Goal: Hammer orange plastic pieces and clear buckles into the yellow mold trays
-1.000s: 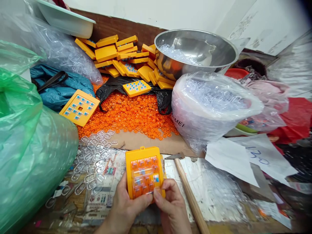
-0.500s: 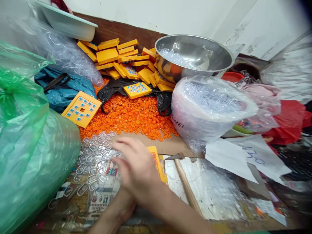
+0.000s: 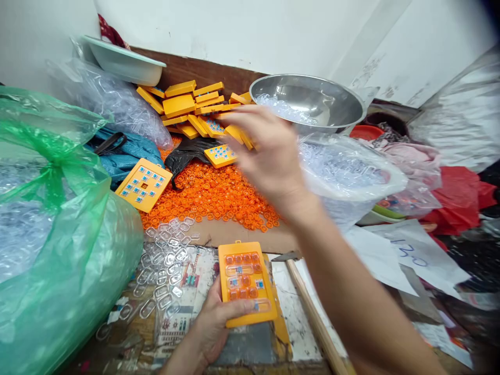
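Observation:
My left hand [image 3: 213, 325] grips the lower edge of a yellow keypad tray [image 3: 246, 281] whose slots hold orange and clear caps. My right hand [image 3: 269, 156] is stretched far forward, fingers spread and blurred by motion, hovering above the stack of yellow trays [image 3: 195, 107] and just in front of the steel bowl [image 3: 312, 101]. Nothing shows in it. A heap of small orange caps [image 3: 211, 195] lies between the two hands, with loose clear oblong caps [image 3: 164, 260] to the left of the held tray.
A big green plastic bag [image 3: 58, 234] fills the left side. A clear bag of transparent caps [image 3: 351, 172] sits at right. A wooden-handled hammer [image 3: 312, 317] lies right of the held tray. Papers [image 3: 402, 250] and red cloth [image 3: 464, 195] lie far right.
My right hand left the held tray, passed over it and reached forward toward the stacked yellow trays and the bowl. My left hand keeps the tray. The view tilted up slightly.

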A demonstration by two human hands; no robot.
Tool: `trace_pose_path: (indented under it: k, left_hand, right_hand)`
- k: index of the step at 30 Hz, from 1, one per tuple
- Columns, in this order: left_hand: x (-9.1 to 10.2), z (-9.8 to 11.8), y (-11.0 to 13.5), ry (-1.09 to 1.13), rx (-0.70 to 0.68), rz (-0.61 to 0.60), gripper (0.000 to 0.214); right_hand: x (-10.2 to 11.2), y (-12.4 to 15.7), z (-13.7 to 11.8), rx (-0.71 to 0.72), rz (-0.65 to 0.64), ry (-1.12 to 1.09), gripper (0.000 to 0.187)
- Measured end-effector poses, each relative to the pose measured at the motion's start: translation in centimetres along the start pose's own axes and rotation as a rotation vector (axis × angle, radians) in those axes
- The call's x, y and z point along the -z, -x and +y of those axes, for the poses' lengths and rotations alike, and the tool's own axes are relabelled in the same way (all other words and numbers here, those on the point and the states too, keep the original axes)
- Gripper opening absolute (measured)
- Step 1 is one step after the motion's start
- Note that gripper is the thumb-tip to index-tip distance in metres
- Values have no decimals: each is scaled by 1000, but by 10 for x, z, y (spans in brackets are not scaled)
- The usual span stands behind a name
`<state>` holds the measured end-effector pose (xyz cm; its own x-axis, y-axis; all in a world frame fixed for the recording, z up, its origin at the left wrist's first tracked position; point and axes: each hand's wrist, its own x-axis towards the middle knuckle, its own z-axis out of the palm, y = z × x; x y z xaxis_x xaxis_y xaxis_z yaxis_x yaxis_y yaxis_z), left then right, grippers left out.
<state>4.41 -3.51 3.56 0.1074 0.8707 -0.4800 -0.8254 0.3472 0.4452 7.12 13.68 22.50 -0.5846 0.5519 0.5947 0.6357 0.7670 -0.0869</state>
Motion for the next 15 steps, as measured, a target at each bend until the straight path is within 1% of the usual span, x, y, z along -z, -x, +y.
trace_pose_path:
  k: [1, 2, 3, 4, 5, 6, 7, 9, 13, 15]
  left_hand:
    - [0, -1, 0, 16, 12, -2, 61]
    - [-1, -1, -1, 43, 22, 1, 57]
    - [-1, -1, -2, 81, 32, 6, 54]
    - [-2, -1, -3, 126, 49, 13, 49]
    - [-3, -1, -4, 175, 72, 23, 43]
    - [-4, 0, -5, 221, 95, 34, 39]
    - [-5, 1, -6, 260, 116, 44, 38]
    - [-5, 3, -8, 304, 138, 66, 39]
    - [-4, 2, -11, 306, 132, 92, 38]
    - [-3, 1, -11, 297, 126, 90, 40]
  right_hand:
    - [9, 3, 39, -160, 23, 96, 33]
    - [16, 8, 75, -426, -79, 311, 39]
    - [20, 14, 107, -578, -122, 396, 42]
    - [22, 21, 133, -660, -199, 423, 43]
    - [22, 28, 154, -717, -301, 427, 41]
    - [21, 35, 169, -754, -377, 434, 36]
    - [18, 40, 178, -761, -433, 437, 34]
    - [13, 46, 185, -756, -492, 460, 32]
    - [11, 48, 180, -729, -538, 528, 33]
    - [15, 50, 180, -674, -568, 546, 32]
